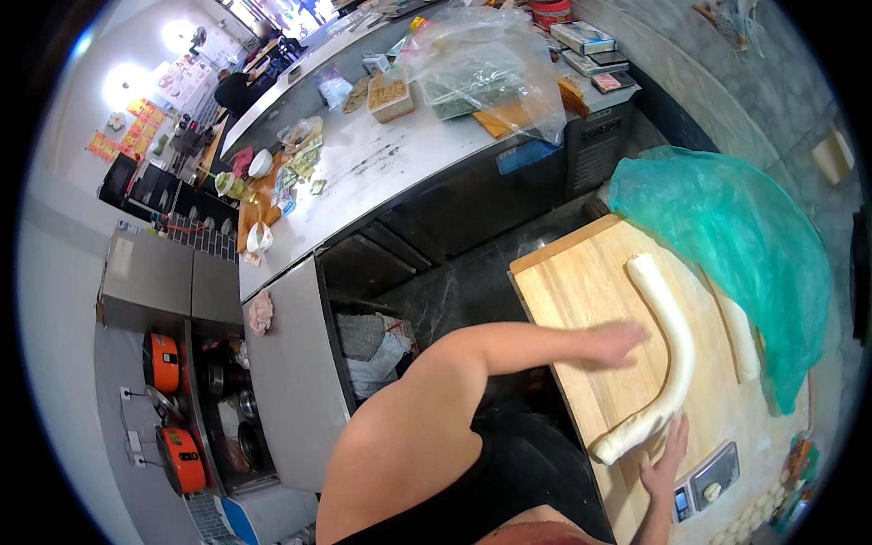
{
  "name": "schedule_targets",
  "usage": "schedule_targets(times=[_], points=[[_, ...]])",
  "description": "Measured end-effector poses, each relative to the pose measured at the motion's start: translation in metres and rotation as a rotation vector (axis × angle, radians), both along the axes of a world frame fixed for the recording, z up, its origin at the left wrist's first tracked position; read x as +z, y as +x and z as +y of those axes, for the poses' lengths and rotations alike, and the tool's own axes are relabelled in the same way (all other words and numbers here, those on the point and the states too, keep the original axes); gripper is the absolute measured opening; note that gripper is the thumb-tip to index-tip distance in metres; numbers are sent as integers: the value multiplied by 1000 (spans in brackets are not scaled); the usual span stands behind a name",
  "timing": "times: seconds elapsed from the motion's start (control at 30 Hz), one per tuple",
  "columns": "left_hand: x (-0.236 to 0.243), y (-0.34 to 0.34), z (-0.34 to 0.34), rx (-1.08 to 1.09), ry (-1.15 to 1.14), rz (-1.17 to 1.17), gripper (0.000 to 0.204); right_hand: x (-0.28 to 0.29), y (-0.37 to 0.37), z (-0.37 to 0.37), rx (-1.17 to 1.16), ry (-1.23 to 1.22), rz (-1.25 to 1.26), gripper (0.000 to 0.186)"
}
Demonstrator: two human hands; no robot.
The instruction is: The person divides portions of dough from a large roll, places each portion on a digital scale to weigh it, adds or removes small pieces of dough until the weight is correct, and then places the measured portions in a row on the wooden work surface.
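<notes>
A long, thick rope of pale dough [676,336] lies in a curve on a wooden board [599,304]. My left hand [618,345], slightly blurred, reaches over the board just left of the rope, fingers stretched out and holding nothing. Close to the rope's near end, my right hand [668,459] rests with its fingers apart against the dough's right side; whether it presses on it I cannot tell. Farther right a second dough strip [740,341] lies partly under a green plastic sheet [727,204]. A small digital scale [713,477] with a dough piece [712,492] on it sits right of my right hand.
Several small dough pieces [749,518] lie at the lower right. A white counter [350,182] beyond the board bears a clear plastic bag [490,68], a tub [391,98] and bowls. Orange cookers [182,460] stand on the left. Another person [238,91] sits far back.
</notes>
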State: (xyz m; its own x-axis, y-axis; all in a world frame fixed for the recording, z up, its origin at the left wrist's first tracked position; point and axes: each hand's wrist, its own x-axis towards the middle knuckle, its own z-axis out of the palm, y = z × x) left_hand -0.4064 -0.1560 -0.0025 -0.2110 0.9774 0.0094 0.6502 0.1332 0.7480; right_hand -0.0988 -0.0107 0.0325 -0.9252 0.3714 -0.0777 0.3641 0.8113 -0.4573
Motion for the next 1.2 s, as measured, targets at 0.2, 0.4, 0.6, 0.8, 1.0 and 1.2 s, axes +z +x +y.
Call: schedule_targets(times=[0.2, 0.4, 0.6, 0.8, 1.0, 1.2], points=[[37, -83, 54, 14, -22, 559, 88, -38, -29, -98, -687, -201, -21, 96], [30, -115, 77, -82, -224, 682, 97, -39, -40, -108, -641, -237, 168, 97], [5, -127, 65, -47, -189, 496, 63, -48, -37, -112, -574, -119, 160, 98], [25, -109, 36, -57, -173, 529, 46, -1, 38, -42, -502, -691, -31, 92], [40, -102, -8, -133, -321, 616, 75, -55, 141, -7, -478, -313, -32, 94], [7, -30, 39, -294, 51, 450, 97, -92, 132, -20, -672, -29, 141, 92]])
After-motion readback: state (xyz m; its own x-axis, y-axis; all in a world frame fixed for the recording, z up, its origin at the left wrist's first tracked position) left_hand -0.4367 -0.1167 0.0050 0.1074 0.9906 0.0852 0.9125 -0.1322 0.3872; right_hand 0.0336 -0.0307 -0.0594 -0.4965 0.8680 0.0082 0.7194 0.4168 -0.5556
